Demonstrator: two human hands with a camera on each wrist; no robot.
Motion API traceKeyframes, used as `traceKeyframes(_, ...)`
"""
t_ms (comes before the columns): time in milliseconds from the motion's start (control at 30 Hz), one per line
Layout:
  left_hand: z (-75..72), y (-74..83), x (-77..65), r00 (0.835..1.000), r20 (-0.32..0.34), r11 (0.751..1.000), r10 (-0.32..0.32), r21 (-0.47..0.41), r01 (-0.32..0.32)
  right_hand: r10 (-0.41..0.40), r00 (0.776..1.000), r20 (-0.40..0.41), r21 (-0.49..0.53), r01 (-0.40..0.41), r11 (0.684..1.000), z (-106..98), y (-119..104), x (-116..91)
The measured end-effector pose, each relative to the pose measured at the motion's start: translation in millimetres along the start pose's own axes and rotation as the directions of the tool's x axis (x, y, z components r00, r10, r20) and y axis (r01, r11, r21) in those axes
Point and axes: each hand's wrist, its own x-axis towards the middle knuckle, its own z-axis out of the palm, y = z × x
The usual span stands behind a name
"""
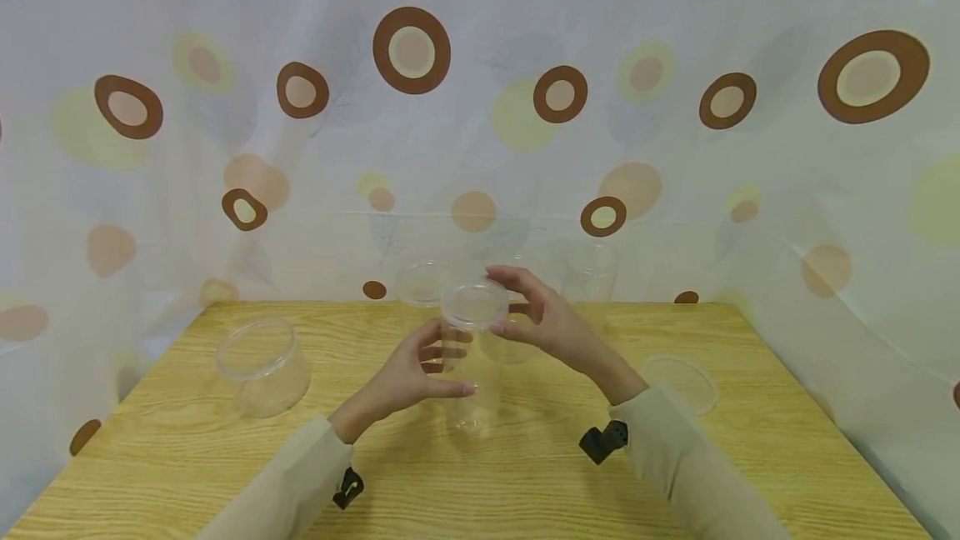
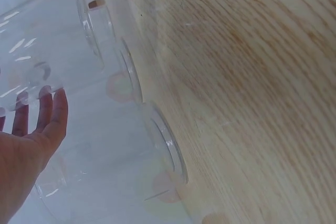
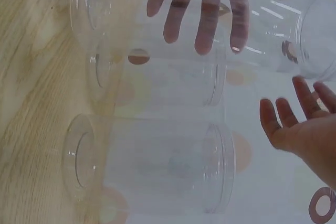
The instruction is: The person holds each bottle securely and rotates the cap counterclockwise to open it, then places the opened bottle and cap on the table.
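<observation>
From beside the table (image 1: pixel 487 490), I see pale wood with streaky grain. At twelve o'clock hangs a whitish sheet (image 1: pixel 480 169), wrapping round toward ten and two, printed with brown rings (image 1: pixel 381 50), peach spots (image 1: pixel 473 211) and yellow blots (image 1: pixel 525 127). Soft light falls evenly.

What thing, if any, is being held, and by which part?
The left hand is around the centre jar, at its body; the right hand is at its rim. A firm hold cannot be told.

Patterned sheeting (image 1: pixel 480 161) around a wooden table (image 1: pixel 465 494) suggests a booth.
</observation>
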Motion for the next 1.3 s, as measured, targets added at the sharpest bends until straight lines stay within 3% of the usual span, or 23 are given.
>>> traceKeyframes(133,1.5,11.0,-3.1,1.0,-0.007,1.0,-0.013,-0.009,0.013,0.007,0.993,-0.115,-0.033,-0.011,0.999,11,-3,-4)
traceKeyframes(267,2.7,22.9,-6.5,1.0,-0.008,1.0,-0.016,-0.001,0.016,0.017,0.987,-0.158,-0.045,-0.025,0.999,19,-6,-8)
traceKeyframes(500,3.9,24.7,-6.2,1.0,-0.012,1.0,-0.013,-0.001,0.013,0.032,0.975,-0.218,-0.102,-0.056,0.993,24,-8,-5)
traceKeyframes(633,4.3,25.0,-6.4,1.0,-0.01,1.0,-0.012,-0.006,0.012,0.023,0.984,-0.178,-0.098,-0.041,0.994,21,-6,-1)
traceKeyframes(800,1.5,9.5,-3.4,1.0,-0.002,1.0,0.002,-0.009,-0.002,-0.002,1.0,0.006,0.01,0.002,1.0,8,-4,6)
traceKeyframes(900,0.2,1.5,-2.2,1.0,0.008,1.0,0.011,0.0,-0.011,-0.011,0.993,0.115,0.092,0.0,0.996,1,-3,9)
traceKeyframes(1000,-0.4,-0.4,-2.1,1.0,0.018,1.0,0.022,0.007,-0.022,-0.025,0.985,0.173,0.128,0.002,0.992,-3,-1,11)
traceKeyframes(1133,-0.4,-0.8,-1.9,0.999,0.02,1.0,0.026,0.006,-0.026,-0.031,0.988,0.152,0.08,0.019,0.997,-2,-2,11)
traceKeyframes(1300,0.7,3.1,-2.1,1.0,0.0,1.0,0.015,-0.012,-0.015,-0.032,0.999,-0.002,-0.04,0.032,0.999,7,-5,6)
